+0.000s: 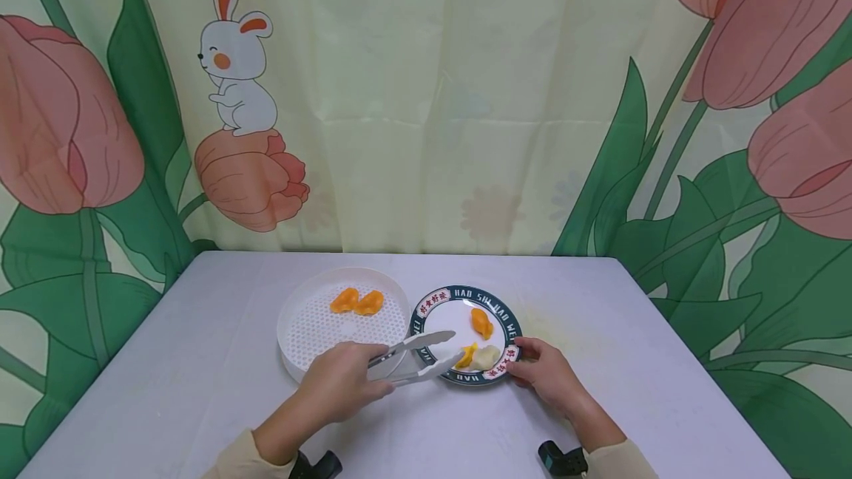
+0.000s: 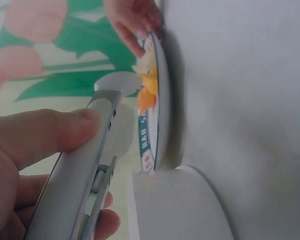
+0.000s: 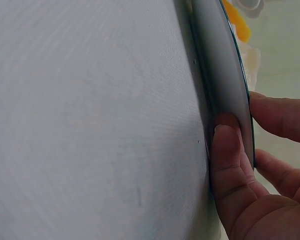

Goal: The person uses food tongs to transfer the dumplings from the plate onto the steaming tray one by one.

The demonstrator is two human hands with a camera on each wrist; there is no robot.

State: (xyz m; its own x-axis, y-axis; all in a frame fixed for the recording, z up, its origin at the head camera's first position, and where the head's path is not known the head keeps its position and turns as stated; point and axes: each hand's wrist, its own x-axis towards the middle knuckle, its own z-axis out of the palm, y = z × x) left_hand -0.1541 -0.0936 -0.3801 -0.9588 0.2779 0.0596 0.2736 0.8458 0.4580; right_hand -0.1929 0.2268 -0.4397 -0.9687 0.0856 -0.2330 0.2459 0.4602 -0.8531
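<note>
Silver metal tongs [image 1: 426, 340] and round white plate with teal patterned rim [image 1: 459, 292], both hand-held.
Left hand [image 1: 342, 383] grips the tongs, arms spread apart near the plate's contents; right hand [image 1: 549, 375] pinches the rim between its fingers. Plate: orange dumpling [image 1: 481, 323], yellow dumpling [image 1: 467, 355], white dumpling [image 1: 485, 358]. Adjacent round white perforated tray [image 1: 309, 320]: two orange dumplings [image 1: 345, 300].

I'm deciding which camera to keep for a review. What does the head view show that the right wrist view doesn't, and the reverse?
Only the head view shows the left hand, the white tray with two orange food pieces, and the printed rabbit.

Only the right wrist view shows the underside of the plate, with a fingertip against it.

Both show the plate, the right hand gripping its edge, and, on the plate, a pale food piece beside a yellow-orange one.
</note>
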